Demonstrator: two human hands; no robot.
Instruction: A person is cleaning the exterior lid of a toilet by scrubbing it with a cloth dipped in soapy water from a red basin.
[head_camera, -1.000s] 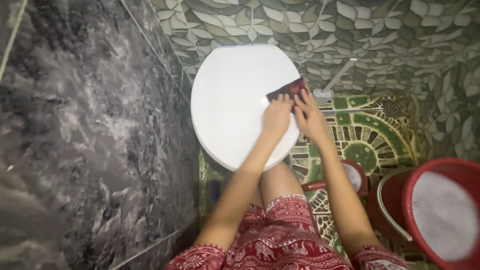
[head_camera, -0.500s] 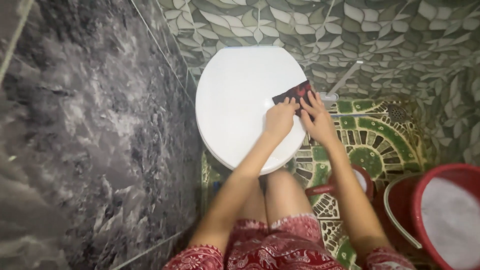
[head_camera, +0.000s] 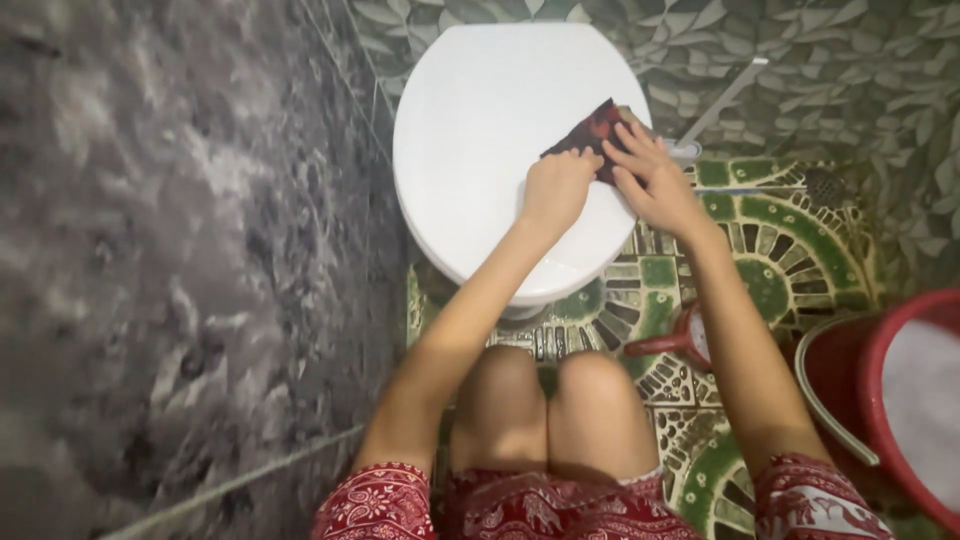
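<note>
Head view: dark red patterned cloth (head_camera: 590, 135)

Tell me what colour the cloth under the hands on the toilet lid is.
Dark, nearly black, with red patches; the cloth shows best in the head view.

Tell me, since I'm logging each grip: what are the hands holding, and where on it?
Both hands press a dark red cloth flat on the toilet lid, fingers on its near edge.

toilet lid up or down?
Down. The white toilet lid lies flat over the bowl, and both hands, left hand and right hand, press a dark red cloth on it.
</note>
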